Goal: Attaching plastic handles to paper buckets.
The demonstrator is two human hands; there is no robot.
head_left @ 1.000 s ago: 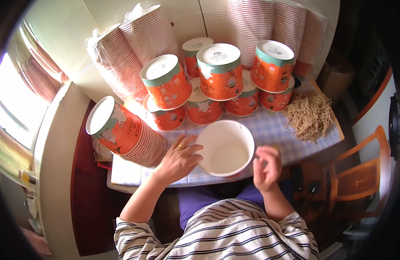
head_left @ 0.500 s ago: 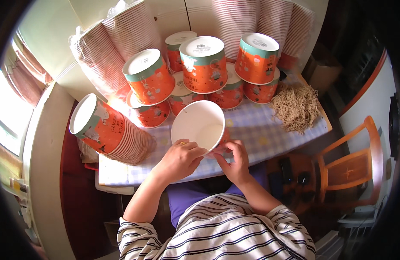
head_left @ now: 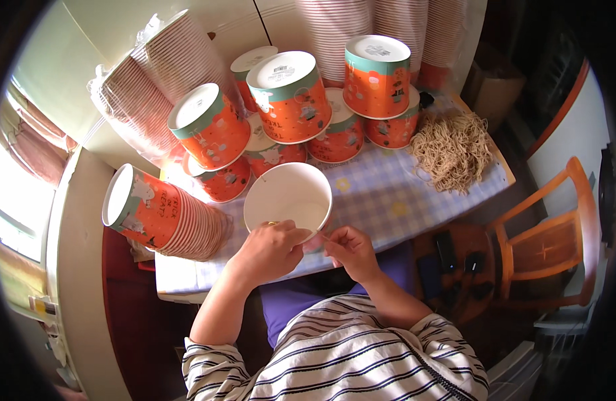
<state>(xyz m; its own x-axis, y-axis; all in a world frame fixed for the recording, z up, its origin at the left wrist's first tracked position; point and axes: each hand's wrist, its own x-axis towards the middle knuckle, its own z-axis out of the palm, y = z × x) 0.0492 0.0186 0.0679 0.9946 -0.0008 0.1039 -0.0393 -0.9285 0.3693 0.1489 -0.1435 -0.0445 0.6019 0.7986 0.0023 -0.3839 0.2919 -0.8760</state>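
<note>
Two hands on one white paper tub (head_left: pixel 289 199) at the table's (head_left: pixel 388 200) near edge.

I see the left hand (head_left: pixel 269 248) clasping the tub's near rim, tipping its mouth toward me; the right hand (head_left: pixel 348 248) pinches its lower edge, probably to steady it. Beyond stand orange tubs (head_left: pixel 291 100) with teal bands, upside down in two tiers; a nested stack (head_left: pixel 162 214) lies at the left edge, dry noodles (head_left: pixel 449 150) by the right.

Wore short-sleeved top, navy-and-white horizontal stripes, sleeves ended above elbows. Forearms bare. Left hand (head_left: pixel 269 248) and right hand (head_left: pixel 351 251) bare: no gloves, rings or watch seen. Purple garment covered lap below striped hem. Face out of view.
</note>
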